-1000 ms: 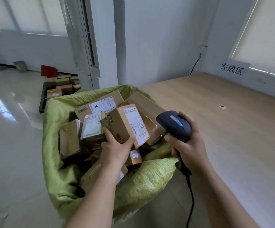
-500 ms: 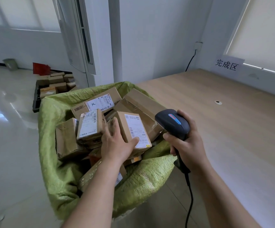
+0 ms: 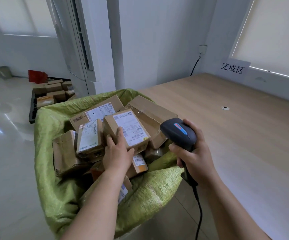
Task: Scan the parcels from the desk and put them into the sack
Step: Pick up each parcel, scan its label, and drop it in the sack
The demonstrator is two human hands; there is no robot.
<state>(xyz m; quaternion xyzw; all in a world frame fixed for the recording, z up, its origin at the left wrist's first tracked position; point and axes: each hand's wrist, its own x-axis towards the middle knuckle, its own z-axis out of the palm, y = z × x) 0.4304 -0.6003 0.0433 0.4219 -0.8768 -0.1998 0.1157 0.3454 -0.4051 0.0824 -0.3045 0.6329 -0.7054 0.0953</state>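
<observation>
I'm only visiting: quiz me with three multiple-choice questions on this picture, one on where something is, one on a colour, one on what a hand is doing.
1. The parcel under the left hand lies: A on the desk, B in the sack, C on the floor.
2. The sack is: A green, B blue, C white.
3. The right hand: A hangs idle, B presses the desk, C grips the barcode scanner.

B: it rests on other parcels inside the sack.
A: its woven wall is green.
C: fingers wrap the handle.
</observation>
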